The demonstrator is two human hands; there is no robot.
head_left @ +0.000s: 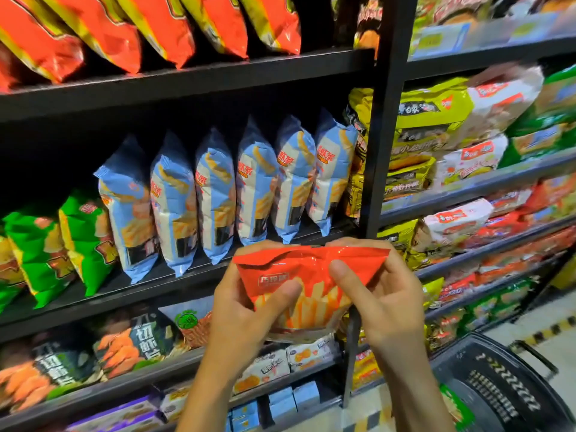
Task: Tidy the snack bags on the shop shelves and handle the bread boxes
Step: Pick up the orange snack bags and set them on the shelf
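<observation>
A black metal shelving unit (187, 88) fills the left and middle of the frame, divided from a second bay by a black upright post (386, 120). On its top board, upper left, lean orange-and-yellow snack bags (103, 29). The board below carries green bags (56, 244) at far left and a row of six light-blue bags (218, 198) standing upright, side by side. Lower left, dark bags printed with orange shrimp chips (124, 341) lie on the next board, with small white packs (280, 360) beneath. At right, grey-edged shelves (467, 190) hold yellow-green and white multipacks (452, 120). A black basket (498, 385) sits on the floor at lower right.
</observation>
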